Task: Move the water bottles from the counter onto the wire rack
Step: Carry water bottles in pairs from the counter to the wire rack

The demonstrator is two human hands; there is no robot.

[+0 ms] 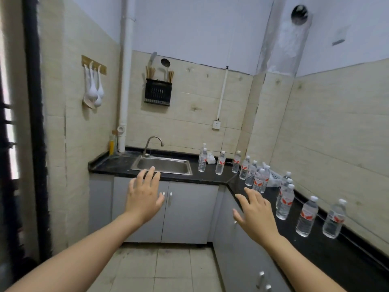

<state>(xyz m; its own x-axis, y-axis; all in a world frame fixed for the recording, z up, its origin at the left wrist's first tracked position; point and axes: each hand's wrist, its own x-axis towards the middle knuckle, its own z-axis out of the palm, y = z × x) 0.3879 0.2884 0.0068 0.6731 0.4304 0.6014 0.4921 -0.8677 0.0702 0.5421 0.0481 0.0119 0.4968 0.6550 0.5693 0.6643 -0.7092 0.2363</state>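
Several clear water bottles with red-and-white labels stand upright along the black L-shaped counter (212, 176). One bottle (202, 160) is just right of the sink, others cluster at the corner (250, 173), and more line the right run (307, 216). My left hand (143, 193) is stretched out in front of the sink cabinet with its fingers spread, holding nothing. My right hand (253, 209) is raised with spread fingers near the counter's inner corner, empty, short of the nearest bottles. No wire rack is in view.
A steel sink (163, 165) with a tap sits in the counter's left part. Grey cabinet doors (187, 213) run below. A white basket (274, 178) lies by the corner bottles. A black utensil holder (157, 91) hangs on the tiled wall. Tiled floor lies between the cabinets.
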